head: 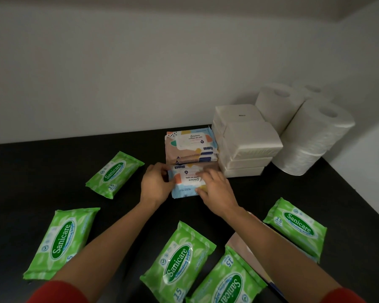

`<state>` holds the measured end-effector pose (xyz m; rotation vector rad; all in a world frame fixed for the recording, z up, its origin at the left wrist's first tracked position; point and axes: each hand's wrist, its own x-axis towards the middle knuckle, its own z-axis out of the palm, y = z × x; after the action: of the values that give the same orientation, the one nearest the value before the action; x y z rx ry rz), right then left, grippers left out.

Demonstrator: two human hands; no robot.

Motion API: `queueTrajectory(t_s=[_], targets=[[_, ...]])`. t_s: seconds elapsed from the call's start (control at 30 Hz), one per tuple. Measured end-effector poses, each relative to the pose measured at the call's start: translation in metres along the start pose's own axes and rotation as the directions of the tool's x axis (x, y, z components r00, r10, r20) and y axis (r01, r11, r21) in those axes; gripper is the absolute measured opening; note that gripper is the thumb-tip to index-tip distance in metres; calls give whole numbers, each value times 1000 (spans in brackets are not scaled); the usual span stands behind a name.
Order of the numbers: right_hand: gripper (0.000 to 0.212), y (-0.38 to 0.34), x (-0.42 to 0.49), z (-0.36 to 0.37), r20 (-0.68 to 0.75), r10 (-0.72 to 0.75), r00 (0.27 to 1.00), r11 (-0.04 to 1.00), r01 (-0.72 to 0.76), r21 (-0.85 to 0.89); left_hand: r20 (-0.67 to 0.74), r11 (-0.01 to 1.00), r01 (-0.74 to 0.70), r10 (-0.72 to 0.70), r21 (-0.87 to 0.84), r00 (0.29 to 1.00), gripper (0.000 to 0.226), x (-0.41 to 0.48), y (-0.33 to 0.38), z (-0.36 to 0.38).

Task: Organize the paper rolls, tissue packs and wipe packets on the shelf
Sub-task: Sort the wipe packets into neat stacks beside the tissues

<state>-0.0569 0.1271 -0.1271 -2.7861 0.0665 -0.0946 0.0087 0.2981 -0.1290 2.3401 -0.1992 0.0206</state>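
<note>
Your grip is holding a pastel wet-wipe pack from both ends: your left hand is pinching its left edge, and your right hand is lying over its right half with fingers spread on the label. The pack is sitting flat on the black shelf, its print turned toward you, touching the front of a stack of matching pastel packs.

You are working on a dark, matte shelf surface set against plain white walls, with a corner at the right.

Counting: five green Sanicare wipe packets are lying loose around your arms, one far left, one at lower left, two between your forearms, and one at the right. The pastel stack is showing about three packs, though the edges are hard to separate. Two piles of white tissue packs are standing just right of it, the front pile three high. Paper rolls are standing in the back right corner; at least four are showing. Another pastel pack is lying partly under your right forearm.
</note>
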Motion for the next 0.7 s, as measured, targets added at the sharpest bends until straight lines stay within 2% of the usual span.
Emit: queueTrajectory(t_s=[0.1, 0.17, 0.27, 0.4, 0.47, 0.53, 0.57, 0.63, 0.7], targets=[[48, 2, -2, 2, -52, 1, 999, 1000, -2, -13, 87, 947, -289, 280, 136, 956, 37, -5, 0, 0], [46, 3, -2, 3, -62, 19, 998, 1000, -20, -9, 200, 894, -390, 350, 219, 915, 46, -5, -1, 2], [44, 4, -2, 3, -63, 52, 997, 998, -50, 36, 259, 888, -392, 330, 240, 908, 51, -4, -3, 6], [49, 7, -4, 2, -69, 103, 992, 994, -101, 33, 235, 918, -355, 311, 177, 921, 50, -4, -3, 8], [50, 7, -6, 2, -75, 152, 986, 988, -150, 26, 136, 964, -243, 229, 103, 964, 46, -6, -1, 8], [50, 7, -7, 3, -92, 205, 974, 978, -200, 62, 64, 999, -44, 45, -9, 997, 49, -7, 4, 6], [50, 6, -8, 3, -95, 229, 969, 971, -221, 86, 79, 994, 69, -62, -80, 995, 52, -7, 6, 4], [53, 5, -8, 4, -90, 268, 959, 957, -254, 137, 185, 923, 303, -263, -236, 947, 62, -4, 9, 3], [56, 5, -10, 4, -80, 286, 955, 948, -270, 168, 319, 783, 497, -395, -374, 862, 72, 0, 9, 1]])
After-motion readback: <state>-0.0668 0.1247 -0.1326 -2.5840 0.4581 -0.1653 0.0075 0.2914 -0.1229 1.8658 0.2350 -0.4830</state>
